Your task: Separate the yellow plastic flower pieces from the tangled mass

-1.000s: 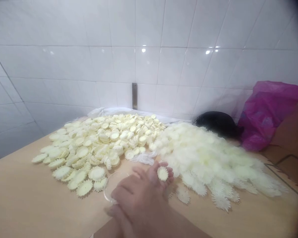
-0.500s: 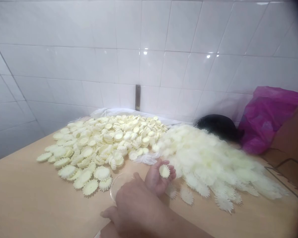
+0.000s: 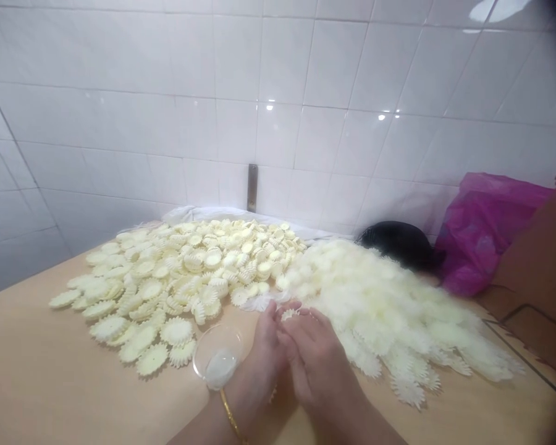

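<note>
My left hand (image 3: 262, 346), with a gold bangle at the wrist, is closed around a small pale-yellow disc (image 3: 290, 314) with a toothed edge. Pressed against it from the right, my right hand (image 3: 312, 346) has its fingers over the same disc, hiding most of it. A clear round dish (image 3: 199, 352) with a whitish substance in it lies just left of my left wrist. Beyond my hands spreads a heap of cup-shaped toothed discs (image 3: 185, 266). To the right is a heap of flatter, paler toothed discs (image 3: 375, 303).
A white plastic sheet (image 3: 185, 213) lies behind the heaps, along the tiled wall (image 3: 167, 117). At the back right are a black rounded object (image 3: 393, 241) and a magenta plastic bag (image 3: 482, 228). A brown surface (image 3: 528, 272) borders the wooden tabletop (image 3: 37, 352) on the right.
My right hand has come back from the dish, uncovering it, and now meets my left hand over the disc. My left hand has moved slightly left and closed. The camera view has shifted a little.
</note>
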Motion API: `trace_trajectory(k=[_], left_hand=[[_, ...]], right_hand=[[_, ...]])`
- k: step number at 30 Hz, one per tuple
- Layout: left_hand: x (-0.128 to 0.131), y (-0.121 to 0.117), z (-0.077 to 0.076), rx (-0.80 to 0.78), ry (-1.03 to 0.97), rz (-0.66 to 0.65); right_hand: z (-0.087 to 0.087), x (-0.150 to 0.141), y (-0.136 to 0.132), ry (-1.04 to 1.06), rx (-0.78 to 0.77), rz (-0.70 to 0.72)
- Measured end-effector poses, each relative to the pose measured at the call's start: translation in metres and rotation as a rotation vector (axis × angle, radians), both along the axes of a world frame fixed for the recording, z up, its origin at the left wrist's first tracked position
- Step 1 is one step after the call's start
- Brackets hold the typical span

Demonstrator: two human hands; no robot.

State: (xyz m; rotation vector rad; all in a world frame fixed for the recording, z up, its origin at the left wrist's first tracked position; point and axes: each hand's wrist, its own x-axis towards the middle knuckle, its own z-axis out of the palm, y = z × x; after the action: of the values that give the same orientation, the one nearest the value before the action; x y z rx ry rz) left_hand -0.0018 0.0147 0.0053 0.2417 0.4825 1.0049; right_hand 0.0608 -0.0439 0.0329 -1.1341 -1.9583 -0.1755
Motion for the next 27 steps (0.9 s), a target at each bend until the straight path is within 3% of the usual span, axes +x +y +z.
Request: trace_trajectory(k=[2, 5, 10, 17, 21, 27], left_hand=[[0.001, 0.001, 0.006, -0.112, 0.065, -0.087], [0.004, 0.001, 0.015, -0.155, 0.142, -0.047], [0.006, 0.0, 0.021, -0.134, 0.182, -0.02], [0.006, -0.003, 0.023, -0.167, 0.091, -0.09], [0.008, -0.006, 0.023, -0.124, 0.021, -0.113], [0.009, -0.009, 0.023, -0.053, 0.069, -0.113]], right_hand=[[-0.017, 0.01, 0.004, -0.088, -0.023, -0.057], [-0.03, 0.014, 0.006, -0.152, -0.107, -0.099], [-0.027, 0.016, 0.008, -0.163, -0.118, -0.106], [-0.025, 0.036, 0.01, 0.03, -0.124, 0.087], [-0.022, 0.046, 0.009, 0.094, -0.059, -0.009], [-0.028, 0.049, 0.014, -0.101, -0.079, -0.089]])
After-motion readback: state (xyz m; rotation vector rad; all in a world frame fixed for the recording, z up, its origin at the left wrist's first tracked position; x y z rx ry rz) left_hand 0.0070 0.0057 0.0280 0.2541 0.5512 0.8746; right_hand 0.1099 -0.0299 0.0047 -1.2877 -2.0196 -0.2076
